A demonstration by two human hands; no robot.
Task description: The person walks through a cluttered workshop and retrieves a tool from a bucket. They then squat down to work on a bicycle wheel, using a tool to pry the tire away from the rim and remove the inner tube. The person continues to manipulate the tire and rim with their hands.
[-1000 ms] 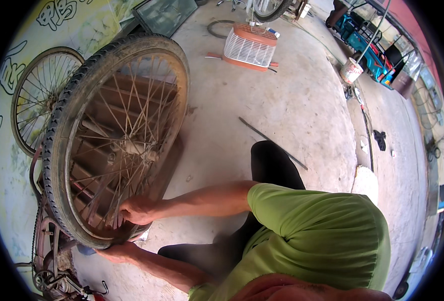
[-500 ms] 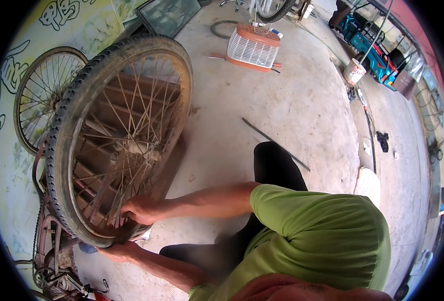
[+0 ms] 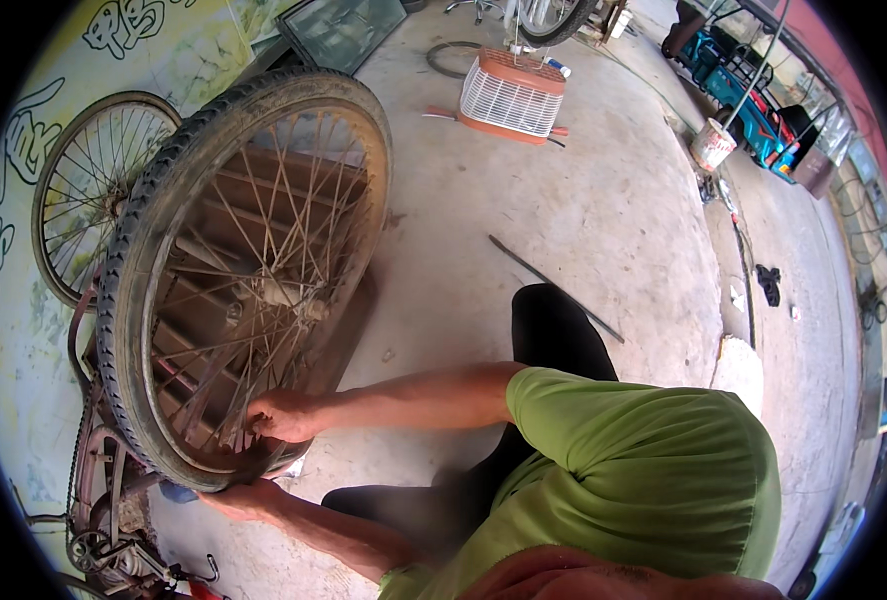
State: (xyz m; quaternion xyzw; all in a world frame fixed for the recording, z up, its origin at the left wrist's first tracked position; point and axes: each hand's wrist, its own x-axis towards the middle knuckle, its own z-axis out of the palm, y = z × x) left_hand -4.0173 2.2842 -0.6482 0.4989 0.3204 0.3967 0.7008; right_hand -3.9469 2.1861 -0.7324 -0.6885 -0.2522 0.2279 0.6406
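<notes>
A large bicycle wheel (image 3: 128, 290) with a knobbly black tyre and rusty spokes stands tilted in front of me on the left. At its lower rim, my right hand (image 3: 281, 414) reaches in among the spokes with its fingers curled in a pinch. What lies between those fingertips is too small to make out. Just below, my left hand (image 3: 243, 500) grips the tyre's lower edge from outside, its fingers partly hidden by the wheel. A brown slatted frame shows behind the spokes.
A second spoked wheel (image 3: 51, 230) and a bike frame with crank and chain (image 3: 88, 550) stand along the painted wall. On the concrete floor lie a thin dark rod (image 3: 553, 285) and a white and orange basket-like crate (image 3: 511, 97). A bucket (image 3: 713, 145) and a blue vehicle (image 3: 748, 110) are at the far right.
The whole scene sits slightly further right in the picture. Both hands keep their places at the wheel's lower rim.
</notes>
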